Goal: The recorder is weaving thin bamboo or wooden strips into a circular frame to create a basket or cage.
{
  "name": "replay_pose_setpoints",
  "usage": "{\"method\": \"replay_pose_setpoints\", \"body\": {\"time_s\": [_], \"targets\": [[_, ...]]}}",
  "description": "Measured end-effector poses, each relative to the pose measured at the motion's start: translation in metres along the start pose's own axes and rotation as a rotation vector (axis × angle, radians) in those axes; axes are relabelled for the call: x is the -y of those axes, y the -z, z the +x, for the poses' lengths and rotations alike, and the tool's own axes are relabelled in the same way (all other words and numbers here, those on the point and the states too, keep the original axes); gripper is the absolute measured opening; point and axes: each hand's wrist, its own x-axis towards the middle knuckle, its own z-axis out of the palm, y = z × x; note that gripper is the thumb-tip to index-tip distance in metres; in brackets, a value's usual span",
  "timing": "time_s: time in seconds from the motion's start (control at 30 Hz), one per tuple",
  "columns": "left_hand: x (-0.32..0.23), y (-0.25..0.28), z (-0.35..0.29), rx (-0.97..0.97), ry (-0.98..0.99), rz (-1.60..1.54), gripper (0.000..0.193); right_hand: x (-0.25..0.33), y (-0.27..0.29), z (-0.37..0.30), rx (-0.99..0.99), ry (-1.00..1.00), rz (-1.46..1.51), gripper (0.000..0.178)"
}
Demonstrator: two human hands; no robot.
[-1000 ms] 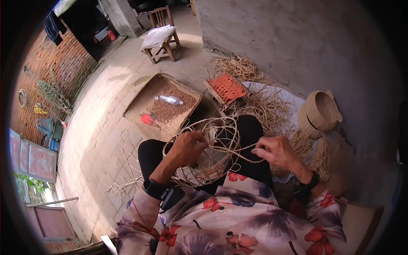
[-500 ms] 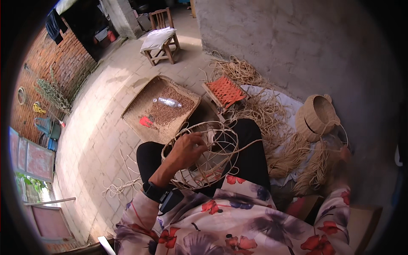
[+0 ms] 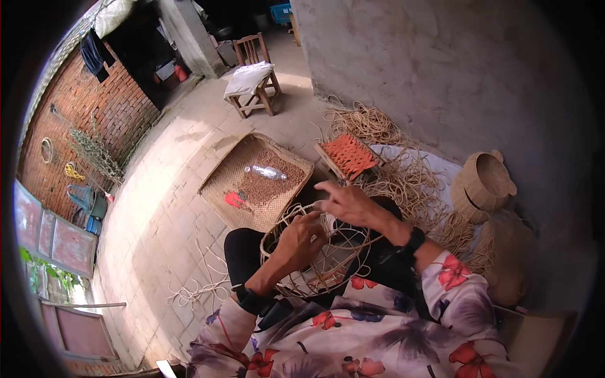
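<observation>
An openwork basket of pale cord-like strands sits on my lap between my knees. My left hand is closed at its near-left rim, fingers curled on the strands. Over the far rim reaches my right hand, its index finger and thumb stretched apart toward the left hand. No strand can be made out between the right fingers. The basket's far side is partly hidden behind both hands.
Ahead lies a woven tray with brown grains and a clear bottle. Beside it stands a low orange-webbed stool. Loose cord covers a white sheet to the right, near a finished-looking basket. A wooden chair stands farther off.
My right hand has come from the far right, beside the cord, to the basket's far rim. My left hand stays at the basket. The whole view has shifted slightly.
</observation>
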Motion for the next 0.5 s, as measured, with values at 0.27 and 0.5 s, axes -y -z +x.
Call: {"method": "replay_pose_setpoints", "body": {"time_s": [0.27,0.5], "targets": [[-0.005,0.003,-0.001,0.039,0.075,-0.120,0.023,-0.037,0.006,0.039,0.041,-0.081,1.404,0.032],[-0.005,0.000,0.004,0.075,0.109,-0.102,0.028,-0.060,0.079,-0.012,-0.233,-0.070,1.453,0.035]]}}
